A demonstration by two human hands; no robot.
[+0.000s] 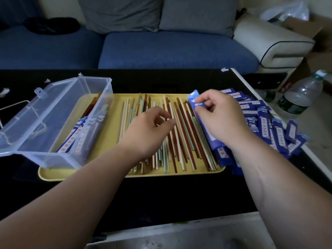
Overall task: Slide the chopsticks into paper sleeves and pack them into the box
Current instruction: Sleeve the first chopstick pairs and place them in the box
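Observation:
A yellow tray [115, 174] on the black table holds several loose chopsticks [181, 141] in cream, brown and pale green. My left hand [145, 133] hovers over them with fingers curled, thumb and forefinger touching a chopstick. My right hand [222, 115] pinches a blue paper sleeve [195, 101] at the tray's right edge. A clear plastic box [53, 126] with its lid open stands on the tray's left part, with a few sleeved pairs [75, 139] inside.
A heap of blue sleeves [269, 126] covers the table's right side. Two plastic bottles [301, 94] stand on the floor to the right. A blue sofa [161, 51] with grey cushions lies behind the table. The table's white edge [314, 159] runs along the right.

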